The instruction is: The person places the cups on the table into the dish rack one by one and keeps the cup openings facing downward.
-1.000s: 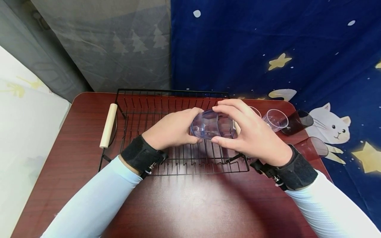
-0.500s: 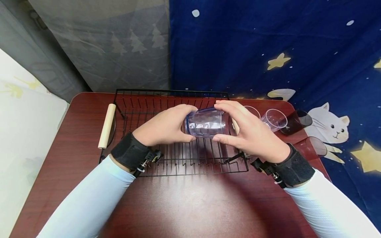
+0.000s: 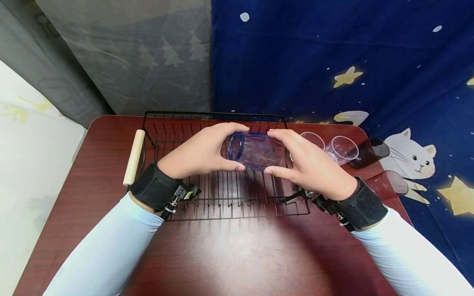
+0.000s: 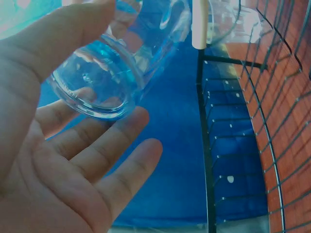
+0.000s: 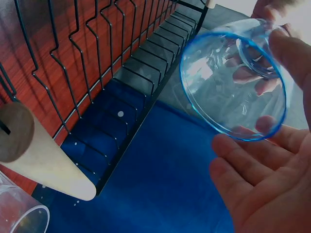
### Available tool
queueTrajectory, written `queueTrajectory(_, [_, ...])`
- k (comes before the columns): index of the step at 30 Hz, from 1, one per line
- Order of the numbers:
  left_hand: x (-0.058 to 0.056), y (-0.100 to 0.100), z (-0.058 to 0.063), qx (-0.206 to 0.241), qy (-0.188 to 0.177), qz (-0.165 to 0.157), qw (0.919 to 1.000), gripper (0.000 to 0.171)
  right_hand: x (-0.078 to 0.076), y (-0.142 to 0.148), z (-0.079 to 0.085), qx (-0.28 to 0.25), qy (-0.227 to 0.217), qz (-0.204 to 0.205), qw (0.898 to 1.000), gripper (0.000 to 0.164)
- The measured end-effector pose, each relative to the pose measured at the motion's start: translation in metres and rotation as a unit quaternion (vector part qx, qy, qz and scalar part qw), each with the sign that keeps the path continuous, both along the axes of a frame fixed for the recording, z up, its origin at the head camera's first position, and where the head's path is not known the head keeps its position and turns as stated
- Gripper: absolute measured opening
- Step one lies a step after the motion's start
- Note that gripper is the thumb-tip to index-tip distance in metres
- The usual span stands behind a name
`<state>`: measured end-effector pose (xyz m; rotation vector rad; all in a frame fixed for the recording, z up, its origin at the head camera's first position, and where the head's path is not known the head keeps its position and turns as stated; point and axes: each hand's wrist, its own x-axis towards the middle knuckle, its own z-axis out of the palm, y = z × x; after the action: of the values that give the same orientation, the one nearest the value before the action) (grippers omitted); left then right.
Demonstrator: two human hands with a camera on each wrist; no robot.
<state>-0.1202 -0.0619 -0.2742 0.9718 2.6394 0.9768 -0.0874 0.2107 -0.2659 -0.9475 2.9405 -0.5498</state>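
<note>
A clear drinking glass with a blue tint [image 3: 259, 151] lies sideways between my hands, above the black wire dish rack [image 3: 237, 217]. My left hand [image 3: 200, 153] holds the thick base end, thumb on the near side and fingers on the far side. At the rim end, my right hand [image 3: 314, 166] grips with thumb and fingers from the right. The right wrist view looks into the open mouth of the glass [image 5: 209, 87], its blue rim near the fingers. In the left wrist view, the round base of the glass [image 4: 92, 114] rests at the left fingers, several of them spread.
The rack has a pale wooden handle [image 3: 134, 158] at its left end; another handle [image 5: 53, 167] shows in the right wrist view. On the table's right stand clear cups [image 3: 344, 148], a dark cup [image 3: 370, 153] and a reddish see-through cup [image 3: 389, 184]. A curtain [image 3: 296, 61] hangs behind.
The glass has tilted and turned between the hands, its blue base now showing at the left. My left hand has shifted left and slightly up; the right has barely moved.
</note>
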Motion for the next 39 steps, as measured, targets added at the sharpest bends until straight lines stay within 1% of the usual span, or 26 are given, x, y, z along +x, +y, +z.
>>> queueTrajectory(5, [0.002, 0.003, 0.002, 0.031, 0.021, -0.015, 0.9992, 0.08, -0.001, -0.001, -0.003, 0.026, -0.011, -0.001, 1.0, 0.08])
queueTrajectory(10, [0.005, 0.008, 0.003, 0.037, 0.025, -0.022, 0.9987, 0.078, -0.002, -0.003, -0.007, 0.039, -0.033, 0.002, 0.999, 0.081])
queueTrajectory(16, [0.005, 0.011, 0.003, 0.019, 0.035, -0.015, 0.9991, 0.075, -0.004, -0.007, -0.013, 0.033, -0.027, 0.017, 0.999, 0.078])
queueTrajectory(21, [0.0, 0.011, 0.0, -0.008, 0.04, -0.014, 0.9991, 0.072, -0.004, -0.004, -0.013, 0.048, -0.002, 0.027, 0.998, 0.074])
queueTrajectory(24, [-0.004, 0.009, -0.003, -0.033, 0.038, -0.006, 0.9987, 0.072, -0.003, -0.001, -0.013, 0.067, 0.011, 0.022, 0.997, 0.071])
queueTrajectory(26, [-0.007, 0.007, -0.005, -0.049, 0.038, 0.006, 0.998, 0.073, -0.003, 0.002, -0.013, 0.076, 0.017, 0.016, 0.997, 0.071])
queueTrajectory(32, [-0.017, 0.007, -0.009, -0.081, 0.037, 0.041, 0.9952, 0.073, -0.002, 0.01, -0.013, 0.074, 0.037, 0.009, 0.996, 0.065])
queueTrajectory(35, [-0.022, 0.007, -0.012, -0.09, 0.033, 0.053, 0.994, 0.073, -0.001, 0.012, -0.014, 0.071, 0.045, 0.021, 0.996, 0.06])
queueTrajectory(39, [-0.027, 0.008, -0.017, -0.1, 0.029, 0.059, 0.9928, 0.072, 0.002, 0.013, -0.015, 0.069, 0.045, 0.037, 0.996, 0.057])
